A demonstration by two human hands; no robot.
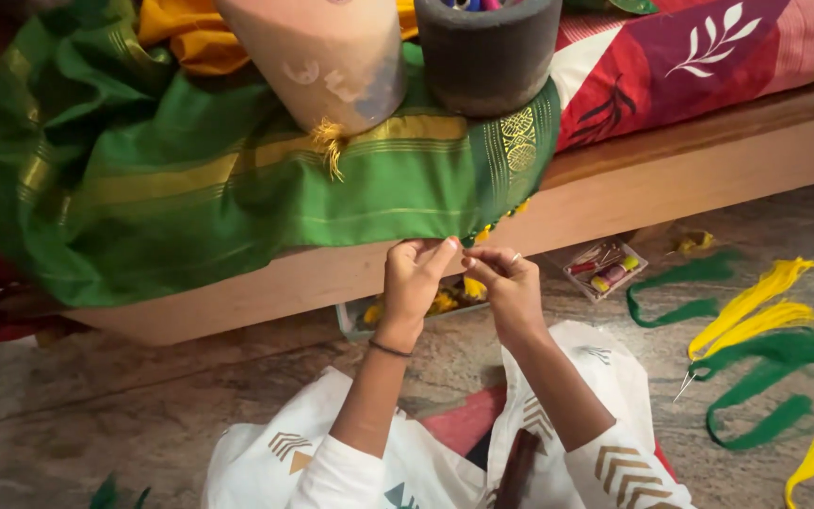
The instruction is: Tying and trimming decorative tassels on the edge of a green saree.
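Observation:
A green cloth with gold stripes (pixel 237 188) hangs over the edge of a wooden bed frame (pixel 671 179). My left hand (pixel 414 278) pinches the cloth's lower hem near its corner. My right hand (pixel 506 283) is right beside it, fingers closed on the same hem, where small yellow tassels (pixel 479 235) hang. A ring shows on my right hand and a dark band on my left wrist.
A pink cylinder (pixel 322 57) and a grey round holder (pixel 487 52) weigh the cloth down on the bed. On the stone floor lie a small tray of thread bits (pixel 605 269), a box of yellow pieces (pixel 445 303), green and yellow thread bundles (pixel 765 330) and small scissors (pixel 685 382).

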